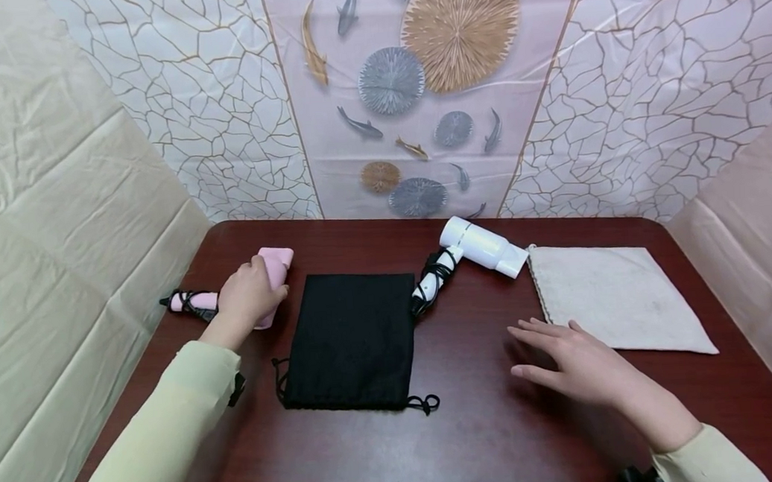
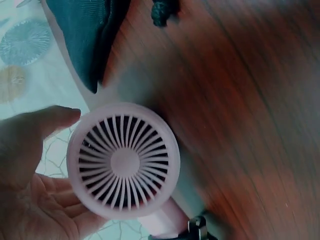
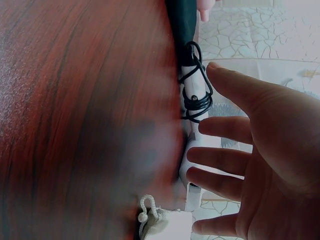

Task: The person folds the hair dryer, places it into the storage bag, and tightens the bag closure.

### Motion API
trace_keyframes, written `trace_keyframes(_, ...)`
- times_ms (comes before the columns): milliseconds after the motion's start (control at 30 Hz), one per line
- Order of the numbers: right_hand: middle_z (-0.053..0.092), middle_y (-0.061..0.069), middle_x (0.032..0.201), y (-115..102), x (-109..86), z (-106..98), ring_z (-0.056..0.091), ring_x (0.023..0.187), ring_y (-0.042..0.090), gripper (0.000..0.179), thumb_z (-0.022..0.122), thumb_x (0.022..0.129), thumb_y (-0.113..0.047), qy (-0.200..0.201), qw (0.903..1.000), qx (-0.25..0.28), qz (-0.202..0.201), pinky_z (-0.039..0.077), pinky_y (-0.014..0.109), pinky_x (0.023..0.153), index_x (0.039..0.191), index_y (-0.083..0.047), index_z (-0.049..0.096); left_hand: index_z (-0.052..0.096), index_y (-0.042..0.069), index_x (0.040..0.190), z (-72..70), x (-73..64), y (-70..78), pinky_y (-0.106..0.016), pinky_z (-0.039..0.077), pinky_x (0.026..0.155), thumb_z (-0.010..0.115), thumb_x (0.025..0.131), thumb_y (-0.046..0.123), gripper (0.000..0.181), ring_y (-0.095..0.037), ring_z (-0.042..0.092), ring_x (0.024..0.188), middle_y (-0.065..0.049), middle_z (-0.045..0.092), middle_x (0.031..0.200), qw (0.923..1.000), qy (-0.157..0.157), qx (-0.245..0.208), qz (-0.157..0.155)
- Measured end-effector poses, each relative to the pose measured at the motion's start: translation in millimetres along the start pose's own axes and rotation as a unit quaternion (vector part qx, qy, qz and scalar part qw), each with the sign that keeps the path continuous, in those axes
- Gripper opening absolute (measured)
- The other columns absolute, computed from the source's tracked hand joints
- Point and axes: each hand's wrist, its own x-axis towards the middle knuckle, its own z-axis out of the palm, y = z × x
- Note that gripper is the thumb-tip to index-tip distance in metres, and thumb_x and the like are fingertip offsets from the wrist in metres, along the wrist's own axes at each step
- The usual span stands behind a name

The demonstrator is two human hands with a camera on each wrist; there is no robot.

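My left hand (image 1: pixel 247 294) grips the body of a pink hair dryer (image 1: pixel 276 266) on the left of the table. In the left wrist view the dryer's round rear grille (image 2: pixel 125 162) faces the camera, between thumb and fingers. Its handle (image 1: pixel 195 302), wrapped in black cord, points left. Over the table at the right, my right hand (image 1: pixel 579 365) is held with spread fingers and nothing in it. Its fingertips are close to the near left side of a cream drawstring bag (image 1: pixel 614 292). Right of the pink dryer lies a flat black drawstring bag (image 1: pixel 353 340).
A white hair dryer (image 1: pixel 483 246) lies at the back, its cord-wrapped handle (image 1: pixel 434 276) reaching the black bag's right edge and its nozzle near the cream bag. The dark red wooden table (image 1: pixel 401 456) has cloth-covered walls (image 1: pixel 228 95) behind and at both sides.
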Motion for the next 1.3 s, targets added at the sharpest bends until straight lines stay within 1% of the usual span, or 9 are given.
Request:
trace_keyframes(167, 0.061, 0.020, 0.151, -2.0, 1.1, -0.2, 0.057, 0.141, 0.040, 0.065, 0.073, 0.099, -0.051, 0.001, 1.0000, 0.003, -0.002, 0.035, 0.079, 0.110, 0.147, -0.009, 0.065, 0.042, -0.022, 0.138, 7.5, 5.5, 1.9, -0.063, 0.057, 0.092, 0.076, 0.097, 0.034, 0.077, -0.055, 0.067, 0.108, -0.042, 0.059, 0.124, 0.9992, 0.022, 0.019, -0.029)
trace_keyframes(300, 0.061, 0.020, 0.151, -2.4, 1.1, 0.3, 0.056, 0.142, 0.040, 0.065, 0.073, 0.099, -0.052, -0.002, 1.0000, 0.005, -0.001, 0.035, 0.079, 0.110, 0.147, -0.009, 0.065, 0.045, -0.022, 0.133, 11.3, 7.5, 0.6, -0.063, 0.058, 0.089, 0.078, 0.096, 0.034, 0.076, -0.055, 0.068, 0.106, -0.043, 0.060, 0.120, 0.9981, 0.034, 0.035, -0.038)
trace_keyframes(400, 0.061, 0.020, 0.151, -2.2, 1.0, 0.5, 0.057, 0.141, 0.040, 0.065, 0.073, 0.099, -0.051, -0.002, 1.0000, 0.005, -0.001, 0.035, 0.079, 0.110, 0.147, -0.009, 0.065, 0.047, -0.021, 0.131, 12.1, 7.0, -0.3, -0.063, 0.058, 0.088, 0.079, 0.094, 0.031, 0.071, -0.054, 0.068, 0.104, -0.041, 0.061, 0.118, 0.9981, 0.040, 0.036, -0.031)
trace_keyframes(500, 0.061, 0.021, 0.151, -2.0, 1.1, 0.6, 0.057, 0.141, 0.040, 0.064, 0.073, 0.099, -0.051, -0.002, 1.0000, 0.004, -0.001, 0.035, 0.079, 0.110, 0.147, -0.009, 0.065, 0.051, -0.019, 0.127, 12.6, 4.5, -1.2, -0.063, 0.057, 0.087, 0.077, 0.092, 0.025, 0.062, -0.053, 0.067, 0.102, -0.038, 0.062, 0.114, 0.9983, 0.046, 0.034, -0.010)
trace_keyframes(700, 0.061, 0.020, 0.150, -1.2, 1.7, 0.8, 0.057, 0.141, 0.040, 0.065, 0.072, 0.099, -0.052, -0.004, 1.0000, 0.001, -0.001, 0.035, 0.078, 0.111, 0.147, -0.009, 0.065, 0.054, -0.014, 0.125, 13.5, -4.1, -2.9, -0.062, 0.056, 0.086, 0.075, 0.089, 0.019, 0.053, -0.050, 0.069, 0.099, -0.034, 0.066, 0.111, 0.9961, 0.043, 0.049, 0.060)
trace_keyframes(867, 0.062, 0.020, 0.150, -0.5, 2.2, 1.2, 0.057, 0.141, 0.040, 0.064, 0.073, 0.099, -0.051, 0.000, 1.0000, 0.000, -0.004, 0.036, 0.078, 0.110, 0.146, -0.009, 0.066, 0.054, -0.009, 0.131, 11.7, -14.6, -4.6, -0.059, 0.058, 0.081, 0.080, 0.090, 0.019, 0.055, -0.045, 0.070, 0.095, -0.028, 0.068, 0.113, 0.9877, 0.035, 0.074, 0.133)
trace_keyframes(1033, 0.062, 0.021, 0.149, -0.4, 3.0, 1.0, 0.057, 0.141, 0.041, 0.064, 0.073, 0.099, -0.051, 0.001, 1.0000, 0.000, -0.005, 0.036, 0.079, 0.110, 0.146, -0.009, 0.066, 0.051, -0.010, 0.143, 6.7, -26.7, -8.0, -0.058, 0.059, 0.084, 0.081, 0.089, 0.016, 0.068, -0.042, 0.072, 0.099, -0.029, 0.068, 0.124, 0.9711, 0.053, 0.090, 0.214)
trace_keyframes(1167, 0.062, 0.021, 0.149, -0.4, 3.4, 1.0, 0.057, 0.140, 0.041, 0.063, 0.073, 0.099, -0.050, 0.001, 1.0000, 0.001, -0.007, 0.036, 0.079, 0.109, 0.146, -0.008, 0.066, 0.051, -0.008, 0.148, 0.6, -36.0, -8.1, -0.058, 0.059, 0.088, 0.084, 0.088, 0.014, 0.072, -0.041, 0.070, 0.111, -0.027, 0.066, 0.135, 0.9583, 0.060, 0.087, 0.266)
trace_keyframes(1300, 0.063, 0.020, 0.148, -0.4, 3.9, 1.5, 0.057, 0.140, 0.042, 0.063, 0.073, 0.099, -0.050, 0.001, 1.0000, 0.003, -0.008, 0.036, 0.079, 0.109, 0.146, -0.008, 0.066, 0.051, -0.006, 0.151, -5.1, -44.4, -5.2, -0.058, 0.057, 0.097, 0.085, 0.089, 0.011, 0.073, -0.043, 0.066, 0.123, -0.027, 0.063, 0.142, 0.9410, 0.067, 0.092, 0.319)
